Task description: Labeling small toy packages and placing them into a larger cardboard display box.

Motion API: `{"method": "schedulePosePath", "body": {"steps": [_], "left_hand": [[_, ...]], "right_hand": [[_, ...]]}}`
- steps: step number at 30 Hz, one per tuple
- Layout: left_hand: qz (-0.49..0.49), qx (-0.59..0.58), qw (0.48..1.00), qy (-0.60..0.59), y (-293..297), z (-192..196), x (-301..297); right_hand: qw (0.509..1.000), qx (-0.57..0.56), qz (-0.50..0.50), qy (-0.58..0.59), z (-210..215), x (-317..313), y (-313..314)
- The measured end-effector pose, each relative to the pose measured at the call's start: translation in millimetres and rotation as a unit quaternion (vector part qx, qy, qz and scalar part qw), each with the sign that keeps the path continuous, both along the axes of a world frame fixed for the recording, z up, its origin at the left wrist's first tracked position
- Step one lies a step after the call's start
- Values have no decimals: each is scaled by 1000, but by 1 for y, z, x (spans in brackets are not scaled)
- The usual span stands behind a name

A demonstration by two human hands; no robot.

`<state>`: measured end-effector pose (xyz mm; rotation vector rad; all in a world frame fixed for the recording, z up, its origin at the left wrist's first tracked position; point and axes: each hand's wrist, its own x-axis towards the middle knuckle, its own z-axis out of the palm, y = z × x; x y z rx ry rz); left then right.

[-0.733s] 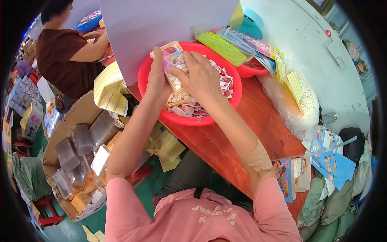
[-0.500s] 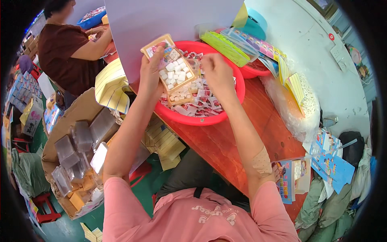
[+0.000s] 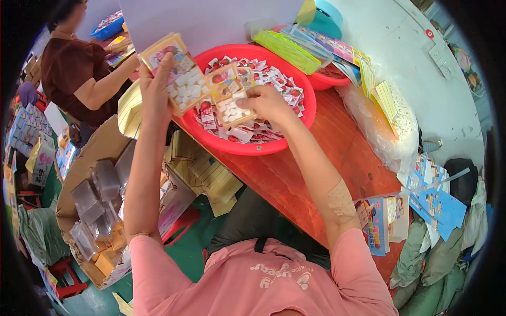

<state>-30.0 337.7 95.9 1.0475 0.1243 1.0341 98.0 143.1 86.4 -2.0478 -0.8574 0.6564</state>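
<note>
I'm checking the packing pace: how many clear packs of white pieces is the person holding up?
2: one clear pack raised in the left hand, one smaller pack in the right hand over the red basin.

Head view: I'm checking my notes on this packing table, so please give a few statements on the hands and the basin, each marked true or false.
1. The left hand holds up a card pack of white pieces. True.
2. The right hand is empty. False: it holds a smaller card pack over the basin.
3. The red basin holds many small sachets. True.
4. The basin stands on the floor. False: it stands on the brown wooden table.
5. Another person in a dark brown top sits at upper left. True.
</note>
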Motion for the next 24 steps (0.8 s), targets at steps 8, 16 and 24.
{"method": "schedulePosePath", "body": {"steps": [8,16,24], "left_hand": [[-7,-10,999,48,-20,-5,16],[-252,-140,957,31,-42,3,37],[-145,-65,987,-30,-11,25,23]], "right_hand": [[957,237,-56,156,42,-3,-29],[988,149,22,37,53,-6,5],[977,-43,-69,-195,50,40,19]]}}
